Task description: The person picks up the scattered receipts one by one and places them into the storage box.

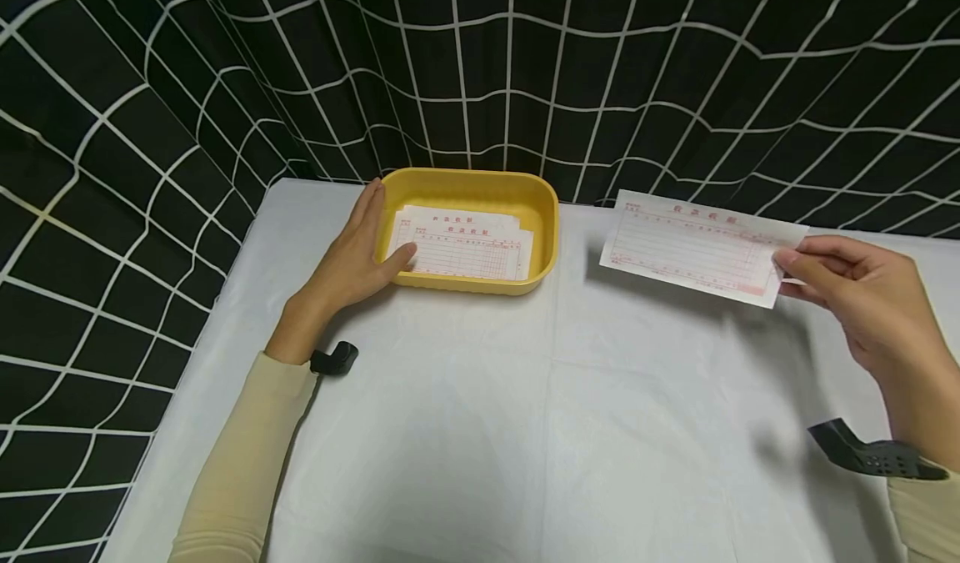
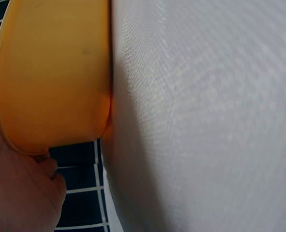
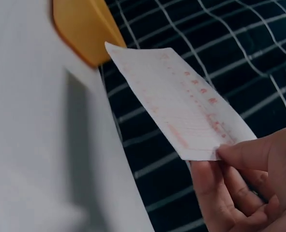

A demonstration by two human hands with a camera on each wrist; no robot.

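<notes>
In the head view my right hand (image 1: 873,296) pinches a white receipt slip (image 1: 690,248) with red print by its right end, thumb on top. The slip is held above the table, right of a yellow plastic bin (image 1: 480,288); the right wrist view shows the same receipt slip (image 3: 169,106) tilted. My left hand (image 1: 352,254) grips the bin's left end, its thumb over the near rim and its fingers along the outer side. Inside the bin lie overlapping receipt slips (image 1: 465,254). The left wrist view shows the bin's wall (image 2: 55,77) beside the hand.
A white cloth (image 1: 465,429) covers the table. Black curtain with a white grid (image 1: 480,62) hangs behind the table and along its left side. Dark bands (image 1: 337,359) sit on both wrists.
</notes>
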